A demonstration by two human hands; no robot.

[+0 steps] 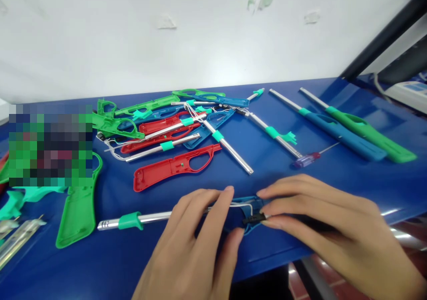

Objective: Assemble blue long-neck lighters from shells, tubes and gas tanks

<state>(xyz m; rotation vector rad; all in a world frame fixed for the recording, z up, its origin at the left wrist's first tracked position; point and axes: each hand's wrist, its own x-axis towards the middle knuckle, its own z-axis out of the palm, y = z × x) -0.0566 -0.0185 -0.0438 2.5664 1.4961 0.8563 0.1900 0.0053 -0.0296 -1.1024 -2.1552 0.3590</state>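
Note:
Near the table's front edge lies a blue lighter handle half, largely covered by my hands. My left hand is closed over it, fingertips on its far side and thumb on the near side. Out past that hand, to the left, extends a silver metal lighter tube carrying a turquoise plastic piece. Between the fingers of my right hand is the end of a small black igniter part, at the handle half. A white wire bends down to this part.
Red handle half, green handle half and a pile of tubes, wires and coloured shells lie beyond my hands. A screwdriver rests near assembled blue and green lighters on the right. A white wall stands behind.

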